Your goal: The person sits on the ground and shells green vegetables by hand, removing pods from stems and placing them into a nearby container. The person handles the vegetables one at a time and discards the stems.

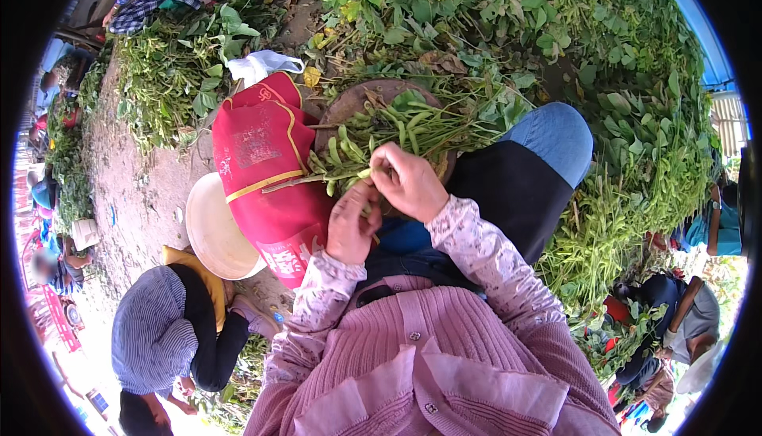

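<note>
My two hands meet over my lap, fingertips close together at a pale green soybean pod [364, 173]. The thumb and fingers of my right hand [411, 180] pinch at this pod. Just below it, the curled fingers of my left hand [351, 225] come up to the same spot; whether they grip anything is hidden. A cut soybean stalk [292, 182] with pods on it sticks out to the left of my fingertips. More podded soybean plants [411, 120] lie beyond my hands, across a round brown basin or board [351, 103].
A red cloth bag [262, 144] covers my left leg, beside a cream plastic basin [217, 228]. Heaped soybean plants [631, 109] rise ahead and to the right. A white plastic bag [262, 67] lies ahead. A person in a striped top [155, 329] crouches at left; several others sit farther off.
</note>
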### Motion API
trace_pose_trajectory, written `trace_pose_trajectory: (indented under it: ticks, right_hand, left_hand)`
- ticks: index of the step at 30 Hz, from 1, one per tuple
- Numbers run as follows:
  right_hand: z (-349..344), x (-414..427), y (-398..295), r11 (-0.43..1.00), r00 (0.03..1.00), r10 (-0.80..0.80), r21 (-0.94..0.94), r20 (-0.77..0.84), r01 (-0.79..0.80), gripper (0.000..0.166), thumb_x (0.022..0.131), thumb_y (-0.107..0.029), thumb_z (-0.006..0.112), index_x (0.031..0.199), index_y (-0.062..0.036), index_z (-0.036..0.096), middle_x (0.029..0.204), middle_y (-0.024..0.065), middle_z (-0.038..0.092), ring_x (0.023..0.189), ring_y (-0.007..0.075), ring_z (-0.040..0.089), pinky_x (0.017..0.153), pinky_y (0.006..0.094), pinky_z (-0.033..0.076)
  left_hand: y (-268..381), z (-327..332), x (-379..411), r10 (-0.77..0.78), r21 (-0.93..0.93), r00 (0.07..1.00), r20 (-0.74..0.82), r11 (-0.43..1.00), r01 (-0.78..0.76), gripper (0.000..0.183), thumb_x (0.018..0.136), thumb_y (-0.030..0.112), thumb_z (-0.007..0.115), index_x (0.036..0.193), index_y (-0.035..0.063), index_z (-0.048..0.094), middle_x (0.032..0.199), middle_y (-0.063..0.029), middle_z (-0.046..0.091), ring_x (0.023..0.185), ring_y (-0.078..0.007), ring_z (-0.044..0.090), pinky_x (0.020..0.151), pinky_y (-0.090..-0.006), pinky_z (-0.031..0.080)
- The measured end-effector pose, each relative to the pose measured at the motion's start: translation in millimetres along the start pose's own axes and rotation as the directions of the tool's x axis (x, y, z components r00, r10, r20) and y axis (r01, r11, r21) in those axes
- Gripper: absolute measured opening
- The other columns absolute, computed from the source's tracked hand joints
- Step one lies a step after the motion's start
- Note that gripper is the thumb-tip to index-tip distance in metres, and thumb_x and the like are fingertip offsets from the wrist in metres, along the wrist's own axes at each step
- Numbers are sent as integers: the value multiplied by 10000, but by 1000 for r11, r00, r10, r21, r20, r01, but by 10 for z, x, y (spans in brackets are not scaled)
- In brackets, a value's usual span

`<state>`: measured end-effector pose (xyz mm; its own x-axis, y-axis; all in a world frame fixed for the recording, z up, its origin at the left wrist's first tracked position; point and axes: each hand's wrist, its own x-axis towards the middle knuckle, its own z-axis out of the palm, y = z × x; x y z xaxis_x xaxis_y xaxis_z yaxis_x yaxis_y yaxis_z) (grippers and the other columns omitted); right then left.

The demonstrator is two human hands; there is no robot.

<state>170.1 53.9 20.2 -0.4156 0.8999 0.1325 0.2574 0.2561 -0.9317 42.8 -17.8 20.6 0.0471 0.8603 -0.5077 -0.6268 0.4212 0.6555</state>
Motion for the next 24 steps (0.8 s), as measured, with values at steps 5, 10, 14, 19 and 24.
trace_pose_trajectory:
  ticks: [5,10,14,19,24]
  right_hand:
    - [135,-413,125,895,987,-12,-439,162,83,152,785,-109,553,835,-14,446,696,149,515,581,317,575,509,401,459]
    - [159,-460,189,986,976,-6,-163,218,43,131,741,-75,555,749,15,460,821,148,415,613,278,539,543,374,457]
    - [161,-429,228,862,911,218,368,351,-348,126,759,-61,539,737,17,443,781,130,414,605,249,526,544,361,442]
    - [112,-403,214,861,890,231,344,392,-375,120,822,-67,483,746,6,426,672,118,473,572,252,535,533,365,438]
    - [57,-350,353,946,990,-16,-318,140,60,136,848,-138,470,782,-22,443,621,141,571,557,320,581,486,415,449]
  left_hand:
    - [-106,-99,152,-5,-116,1000,19,993,7,166,874,228,549,927,72,572,594,48,447,465,-46,331,413,-188,232]
    - [-129,-111,162,96,172,994,-55,981,-86,145,871,212,554,860,72,591,551,57,414,443,-34,313,415,-184,223]
    - [-62,-203,156,4,136,998,69,991,-13,168,883,223,533,875,63,586,594,46,458,455,-33,327,421,-175,230]
    - [-75,-228,149,28,328,996,86,943,-55,152,897,202,502,890,61,561,614,31,490,468,-35,377,428,-170,268]
    - [-174,-190,139,74,335,994,78,937,-96,130,901,106,452,975,50,542,609,12,491,498,-50,413,452,-181,322]
